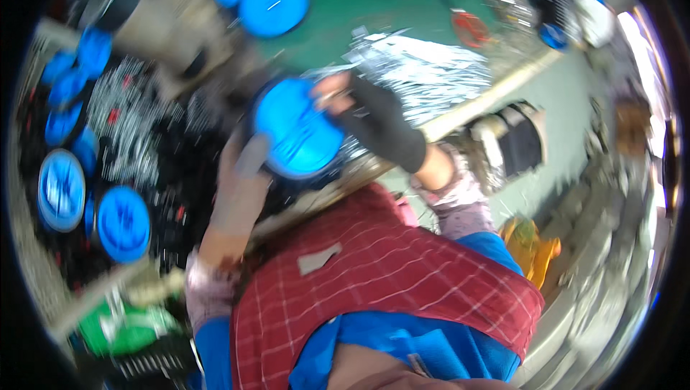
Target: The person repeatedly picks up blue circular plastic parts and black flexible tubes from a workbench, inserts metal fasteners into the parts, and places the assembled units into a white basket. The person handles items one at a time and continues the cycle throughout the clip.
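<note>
A blue round part (295, 128) with a dark rim is tilted up in front of me at the table's near edge. My left hand (243, 167), in a pale grey glove, grips its lower left rim. Over its upper right side is my right hand (359, 106), in a dark glove that leaves the fingertips bare. Those fingertips are pinched together at the blue face; whatever they may hold is too blurred to make out. Just beyond the right hand spreads a pile of shiny silvery strips (431, 74).
More blue round parts (273, 6) lie on the green tabletop (345, 13), several others at the left among black pieces and silvery bits (122, 131). A red ring (471, 29) lies beyond the strips. A black and silver cylinder (507, 142) stands right of the table, a green bag (129, 325) lower left.
</note>
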A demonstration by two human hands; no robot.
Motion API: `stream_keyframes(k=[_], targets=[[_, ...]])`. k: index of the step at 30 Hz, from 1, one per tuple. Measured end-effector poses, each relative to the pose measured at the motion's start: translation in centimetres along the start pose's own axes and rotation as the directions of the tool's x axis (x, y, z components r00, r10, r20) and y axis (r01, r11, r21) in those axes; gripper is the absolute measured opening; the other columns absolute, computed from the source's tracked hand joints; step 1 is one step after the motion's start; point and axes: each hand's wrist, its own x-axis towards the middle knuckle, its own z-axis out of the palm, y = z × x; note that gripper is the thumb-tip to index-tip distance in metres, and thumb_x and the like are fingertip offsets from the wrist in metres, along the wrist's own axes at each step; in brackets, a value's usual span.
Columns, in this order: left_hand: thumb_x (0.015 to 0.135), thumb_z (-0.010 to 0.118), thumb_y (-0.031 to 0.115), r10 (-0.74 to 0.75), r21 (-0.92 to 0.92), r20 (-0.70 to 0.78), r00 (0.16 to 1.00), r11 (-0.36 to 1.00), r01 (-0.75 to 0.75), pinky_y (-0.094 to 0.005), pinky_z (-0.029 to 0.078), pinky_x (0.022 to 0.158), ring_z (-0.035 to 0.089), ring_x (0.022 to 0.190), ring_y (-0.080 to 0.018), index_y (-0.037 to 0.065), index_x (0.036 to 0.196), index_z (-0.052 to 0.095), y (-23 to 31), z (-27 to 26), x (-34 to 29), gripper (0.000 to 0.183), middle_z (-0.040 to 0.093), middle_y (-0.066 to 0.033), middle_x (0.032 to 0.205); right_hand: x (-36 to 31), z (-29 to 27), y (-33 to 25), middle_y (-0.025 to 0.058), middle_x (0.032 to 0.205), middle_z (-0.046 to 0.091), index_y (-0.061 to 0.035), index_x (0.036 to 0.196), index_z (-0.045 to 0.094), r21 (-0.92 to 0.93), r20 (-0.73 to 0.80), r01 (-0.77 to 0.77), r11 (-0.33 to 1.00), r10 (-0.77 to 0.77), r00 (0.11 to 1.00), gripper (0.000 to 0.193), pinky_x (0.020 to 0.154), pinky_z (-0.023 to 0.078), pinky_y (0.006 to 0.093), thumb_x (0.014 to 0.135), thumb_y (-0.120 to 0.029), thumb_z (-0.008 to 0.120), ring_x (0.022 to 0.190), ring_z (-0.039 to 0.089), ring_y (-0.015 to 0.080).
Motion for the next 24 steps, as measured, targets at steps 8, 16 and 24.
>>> stream_keyframes(k=[8, 16, 24], targets=[[0.098, 0.057, 0.028, 0.223, 0.510, 0.185, 0.957, 0.811, -0.287, -0.0385, 0.051, 0.098, 0.059, 0.118, -0.0243, 0.003, 0.134, 0.054, 0.4, 0.8, -0.1, 0.044, 0.060, -0.0113, 0.129, -0.8, -0.6, -1.9, 0.0213, 0.127, 0.053, -0.0029, 0.141, 0.042, -0.319, 0.162, 0.450, 0.834, -0.420, 0.893, 0.069, 0.096, 0.045, 0.0495, 0.091, -0.045, 0.064, 0.118, 0.054, 0.0398], [0.101, 0.054, 0.038, -0.165, -0.346, 0.445, 0.880, 0.875, 0.340, -0.0457, 0.053, 0.097, 0.057, 0.120, -0.0261, -0.004, 0.133, 0.050, -0.7, 0.3, 0.2, 0.054, 0.053, -0.0138, 0.136, -5.0, -1.0, -0.2, 0.0188, 0.133, 0.055, -0.0031, 0.139, 0.046, -0.613, 0.387, 0.577, 0.540, -0.431, 0.815, 0.088, 0.111, 0.032, 0.0612, 0.068, -0.040, 0.082, 0.128, 0.050, 0.0389], [0.082, 0.071, 0.047, -0.293, 0.739, 0.624, 0.725, -0.080, -0.669, -0.0447, 0.048, 0.094, 0.063, 0.103, -0.0402, 0.001, 0.119, 0.058, -2.3, 2.7, 2.4, 0.060, 0.069, -0.0230, 0.104, -6.4, -4.3, 1.7, 0.0109, 0.091, 0.070, 0.0002, 0.126, 0.060, 0.159, -0.636, -0.220, 0.962, 0.270, 0.723, 0.057, 0.077, 0.053, 0.0338, 0.090, -0.044, 0.068, 0.085, 0.066, 0.0175]])
